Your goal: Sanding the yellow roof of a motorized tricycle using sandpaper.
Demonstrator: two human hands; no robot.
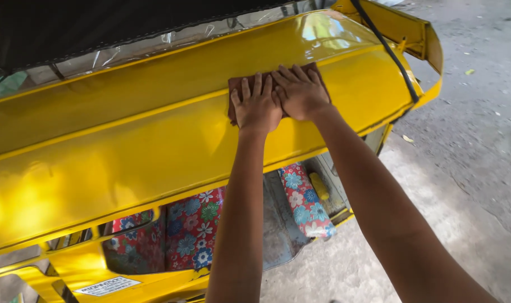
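My left hand [258, 106] and right hand [300, 92] lie flat, fingers spread, side by side, pressing a brown cloth [233, 87] onto the glossy yellow roof panel [126, 157]; neither hand is clenched. Below my wrists, the open cab holds floral-print cushions [195, 227] on a dull grey metal floor [278, 224]. Above my fingertips runs crinkled clear plastic [132, 49].

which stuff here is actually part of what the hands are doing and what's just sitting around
In use:
- left hand
- right hand
- brown cloth, flat under both hands
- yellow panel, under the cloth

Just there:
- floral cushions
- black strap
- black cover
- concrete ground
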